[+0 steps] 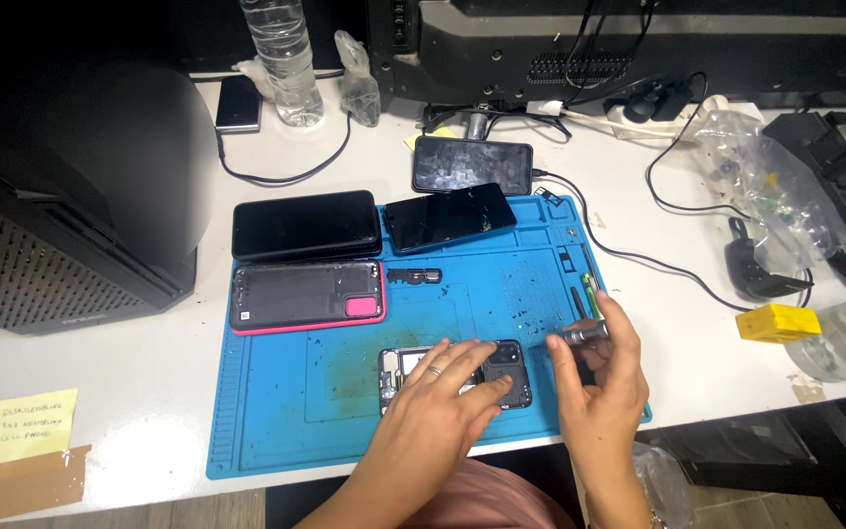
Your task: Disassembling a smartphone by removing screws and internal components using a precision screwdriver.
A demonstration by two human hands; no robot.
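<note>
Opened phone (455, 378), back off, lower centre of frame on blue work mat (276, 411). Left hand (438, 407) flat on it, fingers spread apart, pressing down. Right hand (594, 387) just right of phone, thumb and fingertips clamped on small metal screwdriver (580, 334). Upper left of mat: pink-framed phone shell (306, 297), two dark phones (306, 225) above. Water bottle (282, 59) at top. Yellow block (777, 321) far right, off mat.

Under the left hand (438, 397), a matt blue rubbery mat (276, 411), scuffed; the right hand (594, 382) grips a shiny grey metal screwdriver (580, 334).
</note>
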